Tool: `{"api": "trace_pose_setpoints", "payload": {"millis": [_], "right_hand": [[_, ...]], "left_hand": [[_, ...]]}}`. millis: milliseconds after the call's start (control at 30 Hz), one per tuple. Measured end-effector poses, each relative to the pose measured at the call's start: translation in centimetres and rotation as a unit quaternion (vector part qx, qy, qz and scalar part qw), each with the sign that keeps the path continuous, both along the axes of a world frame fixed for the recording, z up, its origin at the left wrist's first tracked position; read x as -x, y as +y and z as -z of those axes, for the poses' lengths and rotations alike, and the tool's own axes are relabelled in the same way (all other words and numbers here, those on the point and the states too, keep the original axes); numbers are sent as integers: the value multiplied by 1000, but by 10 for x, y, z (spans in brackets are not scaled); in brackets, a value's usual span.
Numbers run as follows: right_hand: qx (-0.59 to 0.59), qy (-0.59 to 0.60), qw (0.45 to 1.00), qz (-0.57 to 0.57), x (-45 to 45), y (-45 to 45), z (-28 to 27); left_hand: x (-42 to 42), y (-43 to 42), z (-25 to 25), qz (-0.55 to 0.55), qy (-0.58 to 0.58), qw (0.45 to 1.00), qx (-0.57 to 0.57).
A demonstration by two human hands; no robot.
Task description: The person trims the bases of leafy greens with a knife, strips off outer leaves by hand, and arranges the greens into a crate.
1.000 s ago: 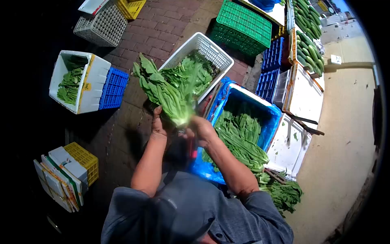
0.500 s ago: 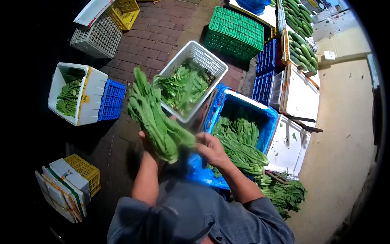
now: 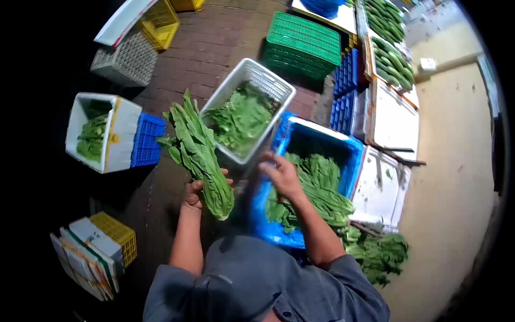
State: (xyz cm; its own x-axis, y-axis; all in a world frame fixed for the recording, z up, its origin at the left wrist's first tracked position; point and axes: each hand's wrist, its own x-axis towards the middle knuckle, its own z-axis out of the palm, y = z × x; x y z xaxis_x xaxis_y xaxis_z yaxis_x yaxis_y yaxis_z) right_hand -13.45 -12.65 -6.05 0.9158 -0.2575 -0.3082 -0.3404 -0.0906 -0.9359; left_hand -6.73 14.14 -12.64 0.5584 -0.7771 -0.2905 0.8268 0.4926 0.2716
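My left hand (image 3: 196, 194) is closed round the lower part of a long green head of leaf lettuce (image 3: 201, 155). Its leaves point up and left, with the pale cut base at the lower right. To the right of it, my right hand (image 3: 280, 174) hovers, a little blurred, with thumb and forefinger apart and nothing visible between them. Beyond both hands stands a white plastic basket (image 3: 219, 92) with loose green leaves (image 3: 241, 118) inside. Under my right forearm is a foam box lined with blue plastic (image 3: 263, 206), holding more lettuce heads (image 3: 322, 193).
Green stacked crates (image 3: 303, 45) stand ahead. At left are a foam box of greens (image 3: 115, 131) on a blue crate (image 3: 147, 139) and stacked foam lids (image 3: 86, 257). On the right lie cucumbers (image 3: 394, 64), a knife (image 3: 399, 150) on white foam, and a leafy pile (image 3: 378, 255).
My right hand has let go of a leaf at the lettuce's base and moved slightly up and right. The lettuce has turned in my left hand and looks slimmer. The view has shifted slightly.
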Motion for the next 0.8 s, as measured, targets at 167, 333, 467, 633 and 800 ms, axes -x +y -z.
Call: {"api": "trace_pose_setpoints", "payload": {"millis": [167,333,467,633,800], "right_hand": [[-74,-30,997,11,77,4,1],[-22,51,993,102,163,-37,-34],[-41,-72,974,210,270,-72,-12],[-295,-281,823,396,419,-105,-38],[-232,-372,680,588,573,-124,-2]], "left_hand": [[28,-85,-41,159,-72,977,-121],[77,-169,-62,280,-189,931,-139],[146,-253,-91,451,-339,810,-158],[268,-356,-149,544,-403,736,7],[358,-394,-151,563,-399,723,-34]]}}
